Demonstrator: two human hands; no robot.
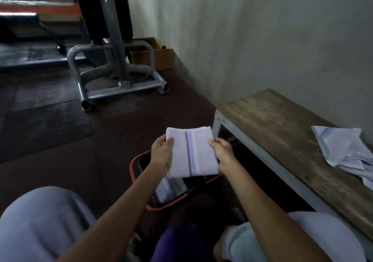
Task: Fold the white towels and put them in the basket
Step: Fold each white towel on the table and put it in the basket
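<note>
A folded white towel (191, 152) with a dark checked stripe and a pale blue stripe hangs flat above the basket. My left hand (162, 154) grips its left edge and my right hand (224, 154) grips its right edge. Below it on the floor stands a dark basket with an orange rim (134, 161), partly hidden by the towel and my arms. Inside the basket lies a pale folded cloth (171, 189). On the right, a crumpled white towel (347, 152) rests on the wooden bench (278, 132).
A grey metal stand on tubular feet (121, 80) rises at the upper left, with a cardboard box (161, 57) behind it by the wall. The floor is dark. My knees in pale trousers (40, 225) fill the lower corners.
</note>
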